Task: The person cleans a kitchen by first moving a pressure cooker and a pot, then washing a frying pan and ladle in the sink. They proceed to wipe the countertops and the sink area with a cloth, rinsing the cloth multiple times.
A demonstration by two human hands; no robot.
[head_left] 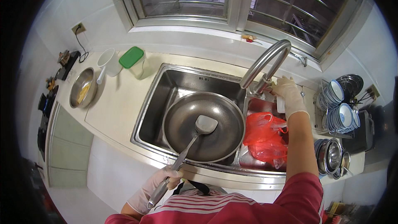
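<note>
My left hand (168,177), in a pale thin glove, grips the handle of a metal wok spatula (182,158). The spatula slants over the sink's front edge, and its blade lies inside a large steel wok (180,124) with a dimpled inner surface. That wok rests in the larger basin of a stainless steel double sink (155,99). My right hand (286,91), gloved too, is at the base of the curved faucet (264,59), its fingers around the side handle, which they partly hide. Beneath its wrist stands a small white object (280,104), partly covered.
Red plastic bags (264,140) lie in the smaller basin. At right stand a rack of bowls (337,109) and stacked metal bowls (332,157). On the left counter are a green-lidded container (133,60), a white dipper (108,60) and a metal bowl (84,84) with yellow food.
</note>
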